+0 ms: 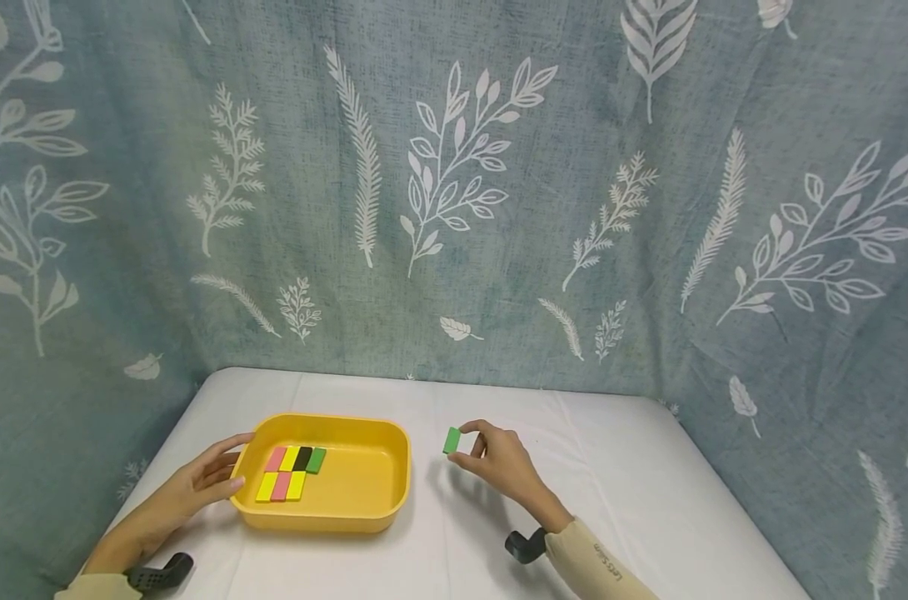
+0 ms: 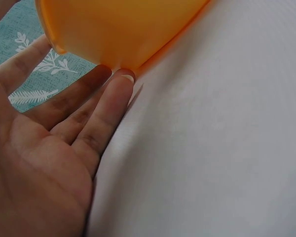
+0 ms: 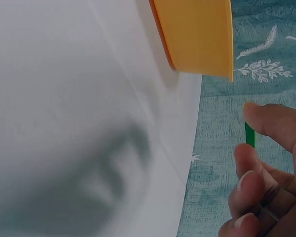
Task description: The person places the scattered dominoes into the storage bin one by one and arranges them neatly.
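My right hand [image 1: 502, 462] pinches a small green rectangular block [image 1: 451, 440] between thumb and fingertips, raised above the white table to the right of a yellow tray [image 1: 349, 523]. The right wrist view shows the same green block [image 3: 249, 134] edge-on. At the tray's left end, my left hand [image 1: 199, 483] rests its fairly straight fingers [image 2: 106, 111] against the wall. Several flat blocks lie in two touching rows inside the tray's left part. The back row runs pink, yellow, black [image 1: 302, 458] and green [image 1: 316, 460]; the front row is yellow, pink [image 1: 281, 486], yellow.
White cloth covers the table [image 1: 611, 467]. Behind it and at both sides hangs a blue-green curtain [image 1: 499, 275] with white leaf prints. A black strap mount [image 1: 526, 546] sits on the right wrist, another [image 1: 162, 575] on the left.
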### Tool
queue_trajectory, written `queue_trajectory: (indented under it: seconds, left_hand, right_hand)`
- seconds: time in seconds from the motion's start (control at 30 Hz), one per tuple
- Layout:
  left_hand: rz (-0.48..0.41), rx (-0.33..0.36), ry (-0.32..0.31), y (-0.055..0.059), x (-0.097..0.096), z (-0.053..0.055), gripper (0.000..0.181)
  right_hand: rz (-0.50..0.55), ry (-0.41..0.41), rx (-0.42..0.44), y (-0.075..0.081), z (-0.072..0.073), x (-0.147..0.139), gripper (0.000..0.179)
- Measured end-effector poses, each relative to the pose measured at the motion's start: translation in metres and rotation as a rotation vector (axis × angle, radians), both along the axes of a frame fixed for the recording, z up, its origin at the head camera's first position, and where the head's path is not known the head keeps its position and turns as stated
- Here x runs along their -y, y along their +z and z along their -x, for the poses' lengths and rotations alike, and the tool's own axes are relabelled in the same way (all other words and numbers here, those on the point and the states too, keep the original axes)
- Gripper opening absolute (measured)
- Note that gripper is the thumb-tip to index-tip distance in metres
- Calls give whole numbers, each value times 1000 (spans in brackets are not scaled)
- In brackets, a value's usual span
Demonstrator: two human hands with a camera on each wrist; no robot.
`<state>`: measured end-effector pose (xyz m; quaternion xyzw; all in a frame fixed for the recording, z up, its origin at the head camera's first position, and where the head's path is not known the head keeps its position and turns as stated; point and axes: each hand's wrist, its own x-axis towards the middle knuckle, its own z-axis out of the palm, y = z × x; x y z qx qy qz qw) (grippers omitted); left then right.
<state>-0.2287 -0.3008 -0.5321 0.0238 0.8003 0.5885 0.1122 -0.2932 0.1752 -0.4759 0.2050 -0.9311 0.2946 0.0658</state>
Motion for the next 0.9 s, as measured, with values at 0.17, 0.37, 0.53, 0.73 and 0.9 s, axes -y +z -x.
queue_trajectory:
  seconds: [0.17,0.37,0.53,0.73,0.9]
  left_hand:
    - [-8,-2,2,0,0,1,85]
    - [7,-5,0,-1,0,1,85]
    - [5,5,14,-2,0,1,87]
    - [-2,-15,1,-1,0,2,85]
    - [-9,-12,2,-3,0,1,84]
  right_hand:
    - [-1,16,-6,4,-1,6,48]
    - [2,33,-19,8,-1,15,47]
    - [10,59,-20,9,-2,23,47]
    - [20,99,-3,13,-2,34,48]
    - [18,126,11,16,-4,44,48]
